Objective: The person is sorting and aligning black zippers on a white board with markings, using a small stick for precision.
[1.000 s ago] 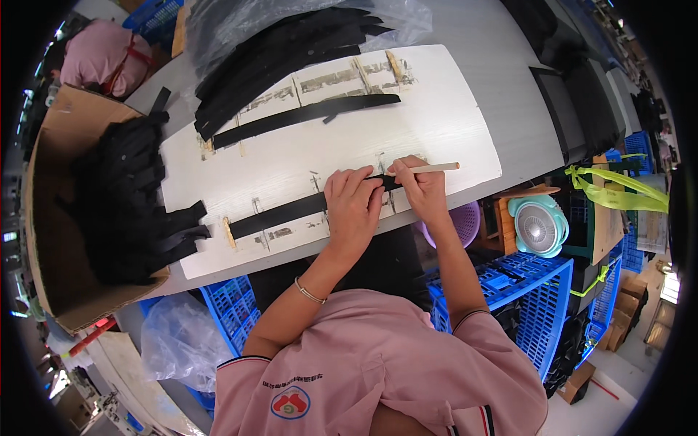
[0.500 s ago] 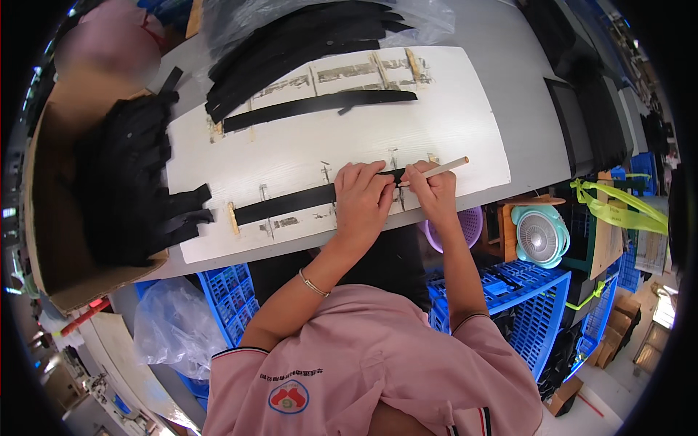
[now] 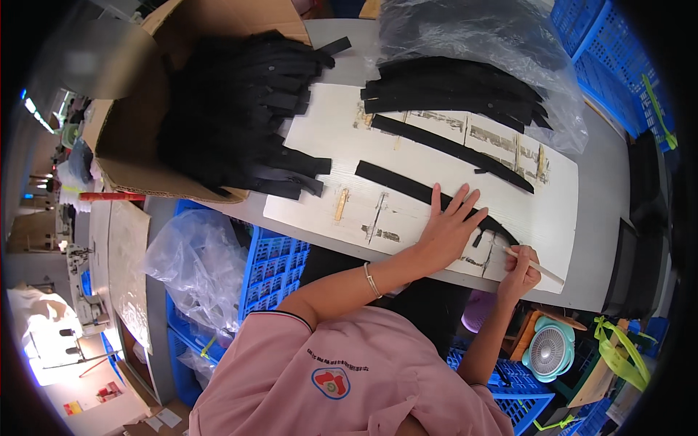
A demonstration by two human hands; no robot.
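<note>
A black fabric strip (image 3: pixel 400 181) lies on the white board (image 3: pixel 313 131), angled from the upper left toward the board's right side. My left hand (image 3: pixel 451 229) rests across its middle with the fingers spread and holds nothing. At the strip's right end, my right hand (image 3: pixel 521 269) grips a slim pale pencil (image 3: pixel 547 274), its tip beside the strip. A short black tab (image 3: pixel 477 237) sticks out below the strip, next to my left hand. Farther back a second black strip (image 3: pixel 451 151) lies by itself, with a small tab at its near edge.
A pile of black strips (image 3: pixel 451 87) sits at the back by clear plastic sheeting (image 3: pixel 480 36). On the left, a cardboard box (image 3: pixel 138 163) overflows with black strips (image 3: pixel 240 109). Taped and dark-marked lines cross the board. Below the table stand blue crates (image 3: pixel 273 272) and a turquoise fan (image 3: pixel 549 349).
The view has turned, shifting the table in the picture. The near strip has moved off the tape marks at its left end. My left hand's fingers have spread; my right hand keeps the pencil.
</note>
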